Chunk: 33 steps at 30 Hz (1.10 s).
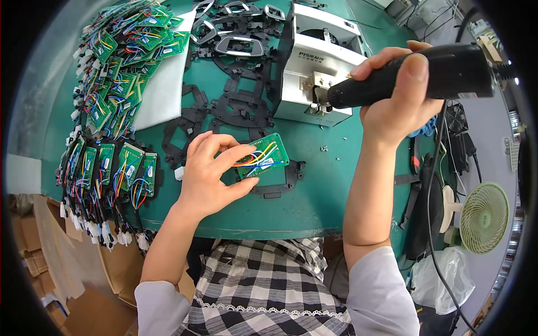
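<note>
My left hand (204,176) holds a green circuit board (276,155) by its left side, between thumb and fingers. Red, yellow, white and blue wires cross the board, and a black plastic bracket (292,175) lies beneath it on the green table. In my right hand (400,103) is a black electric screwdriver (448,71), gripped around its body and tilted to the left. Its nose meets the front outlet of a white and black screw feeder (305,67). The tip itself is hidden there.
Wired circuit boards (131,95) pile up at the left, partly on a white foam sheet (162,92). More black brackets (241,109) and silver-rimmed frames (240,46) lie behind my left hand. Loose screws (324,149) dot the table. A green fan (485,217) and a hanging cable (430,224) are at right.
</note>
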{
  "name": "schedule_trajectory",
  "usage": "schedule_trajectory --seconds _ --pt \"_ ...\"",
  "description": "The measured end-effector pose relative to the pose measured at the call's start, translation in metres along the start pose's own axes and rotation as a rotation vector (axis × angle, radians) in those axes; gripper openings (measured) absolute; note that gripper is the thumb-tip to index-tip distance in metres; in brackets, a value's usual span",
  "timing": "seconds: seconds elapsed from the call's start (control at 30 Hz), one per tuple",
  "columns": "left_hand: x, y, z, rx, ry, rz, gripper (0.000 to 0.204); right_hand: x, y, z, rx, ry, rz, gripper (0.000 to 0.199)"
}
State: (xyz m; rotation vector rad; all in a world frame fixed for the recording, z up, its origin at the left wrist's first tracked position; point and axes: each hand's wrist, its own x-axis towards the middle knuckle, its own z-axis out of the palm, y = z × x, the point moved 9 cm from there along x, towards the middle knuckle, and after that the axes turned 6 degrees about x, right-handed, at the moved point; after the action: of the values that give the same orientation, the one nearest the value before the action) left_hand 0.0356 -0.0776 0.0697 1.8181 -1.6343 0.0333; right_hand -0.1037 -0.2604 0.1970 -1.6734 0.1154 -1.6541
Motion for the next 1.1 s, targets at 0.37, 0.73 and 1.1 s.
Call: schedule_trajectory --seconds 0.37,0.73,1.1 --pt "-0.004 0.0 0.013 0.053 -0.087 0.034 0.054 -0.033 0.01 0.005 0.079 -0.031 0.357 0.056" --pt "-0.008 0.007 0.042 -0.009 -0.294 0.062 0.052 -0.068 0.012 -0.007 0.257 0.091 0.411 0.052" --pt "-0.009 0.005 0.043 -0.019 -0.336 0.024 0.051 -0.076 0.015 0.005 0.16 0.025 0.415 0.061"
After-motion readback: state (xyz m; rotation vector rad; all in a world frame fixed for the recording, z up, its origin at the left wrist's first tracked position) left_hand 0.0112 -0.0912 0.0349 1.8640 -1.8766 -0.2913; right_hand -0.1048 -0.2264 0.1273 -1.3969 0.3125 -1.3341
